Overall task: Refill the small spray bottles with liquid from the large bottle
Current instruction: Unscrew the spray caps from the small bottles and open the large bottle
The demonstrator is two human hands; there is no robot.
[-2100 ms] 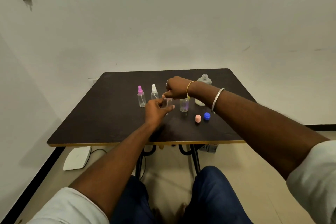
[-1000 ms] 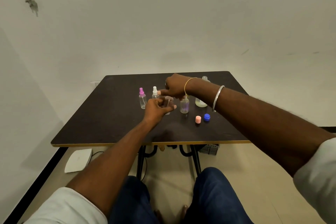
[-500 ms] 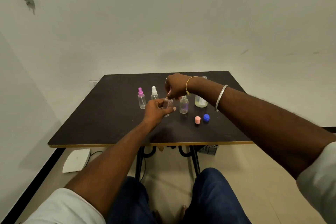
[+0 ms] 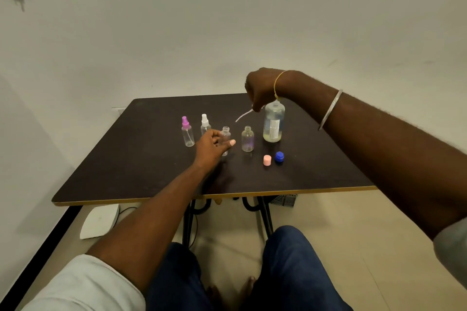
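Bottle [image 4: 225,132] in left hand [image 4: 211,145]; right hand [image 4: 261,87] dangles sprayer [image 4: 243,115].

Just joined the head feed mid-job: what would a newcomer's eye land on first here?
The right grip is up above the dark table, gripping the top of a thin white dip tube that slants down and leftward. Below it the left grip holds an open small bottle, and the part-filled large bottle stands to its right.
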